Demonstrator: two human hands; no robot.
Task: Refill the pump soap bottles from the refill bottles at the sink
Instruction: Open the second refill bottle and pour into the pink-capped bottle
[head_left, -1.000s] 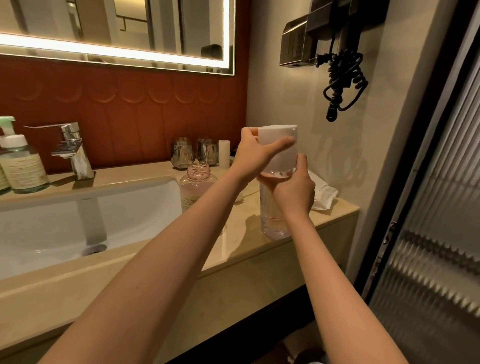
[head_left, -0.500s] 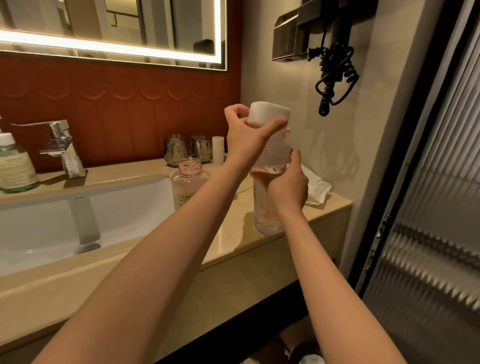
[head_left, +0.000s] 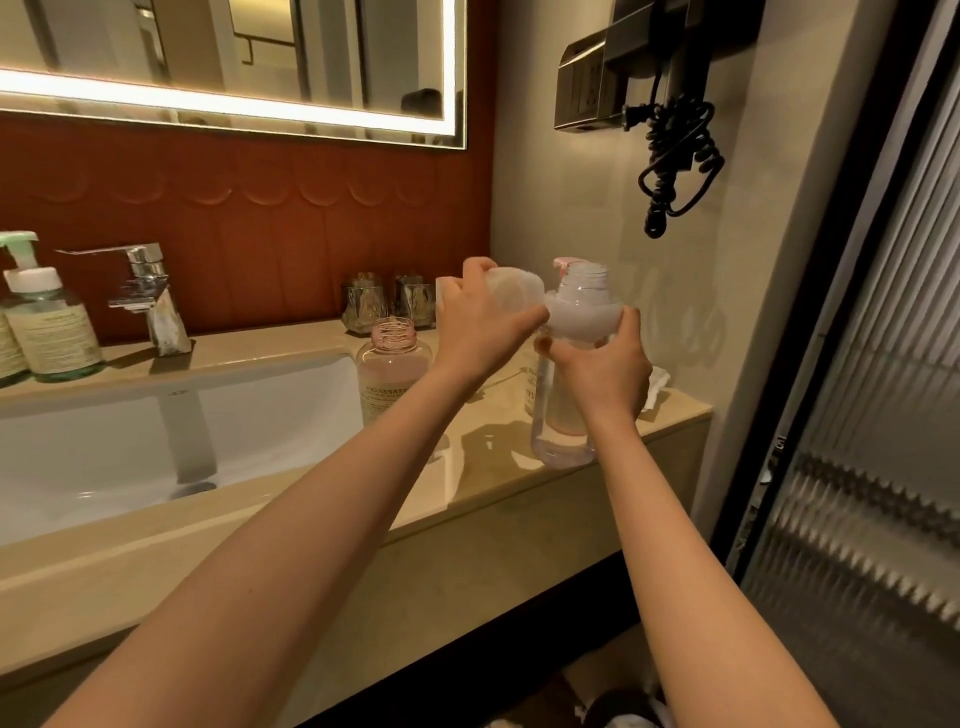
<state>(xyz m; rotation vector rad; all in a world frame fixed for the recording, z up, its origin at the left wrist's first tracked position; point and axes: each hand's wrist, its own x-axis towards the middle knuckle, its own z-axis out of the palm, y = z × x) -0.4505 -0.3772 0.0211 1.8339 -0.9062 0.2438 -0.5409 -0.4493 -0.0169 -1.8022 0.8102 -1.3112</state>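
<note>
On the counter, a sink lies left, an uncapped bottle stands right of it, two glasses behind.

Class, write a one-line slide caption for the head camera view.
Left hand lifts the white cap off the refill bottle held by the right hand, beside the open pink bottle.

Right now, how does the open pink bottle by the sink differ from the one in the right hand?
The pink bottle by the sink stands free on the counter, untouched; the tall bottle is held around its neck by the right hand. The first is short and squat, the second taller and slimmer. Both are clear, uncapped and hold pinkish liquid.
</note>
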